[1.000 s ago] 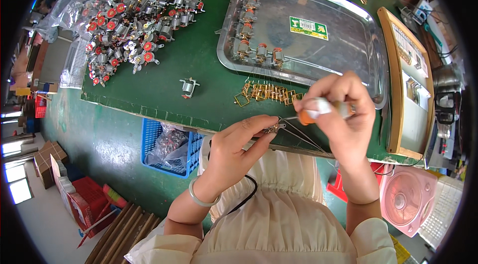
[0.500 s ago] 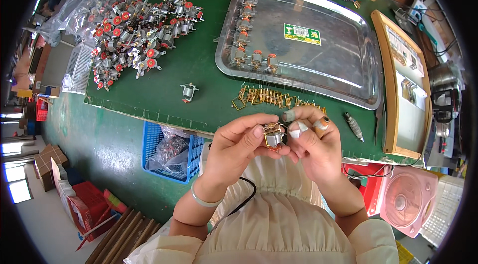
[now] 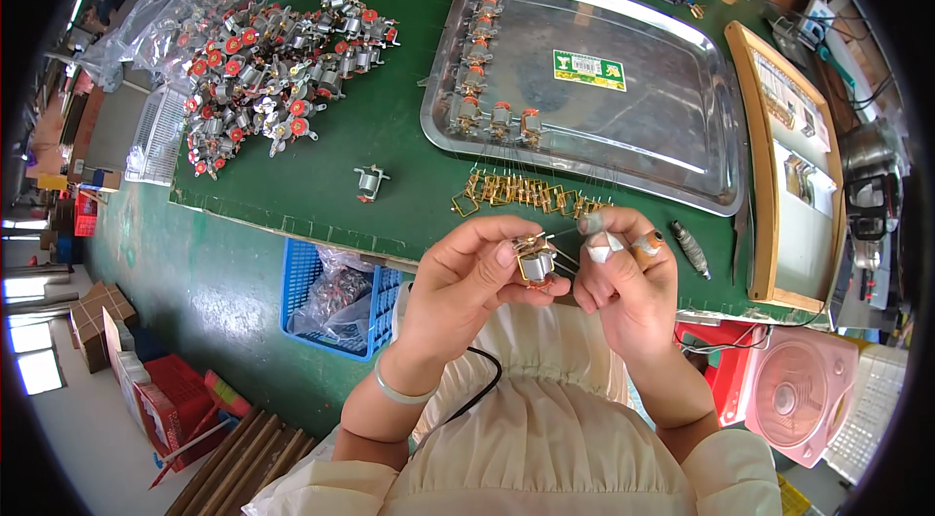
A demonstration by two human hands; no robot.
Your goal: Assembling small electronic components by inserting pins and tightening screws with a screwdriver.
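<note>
Left hand [image 3: 456, 273]: grip pinching small motor [image 3: 537, 267]. Right hand [image 3: 628, 273]: fingers curled, just right; cannot tell grip contents.

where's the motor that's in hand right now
In the head view, the motor sits near the middle, held in the left hand's fingers, left of the right hand and below the brass frames.

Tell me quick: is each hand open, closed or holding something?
Left hand: closed, holding a small silver metal part.
Right hand: partly curled, with an orange item at it; whether it grips that cannot be told.
</note>
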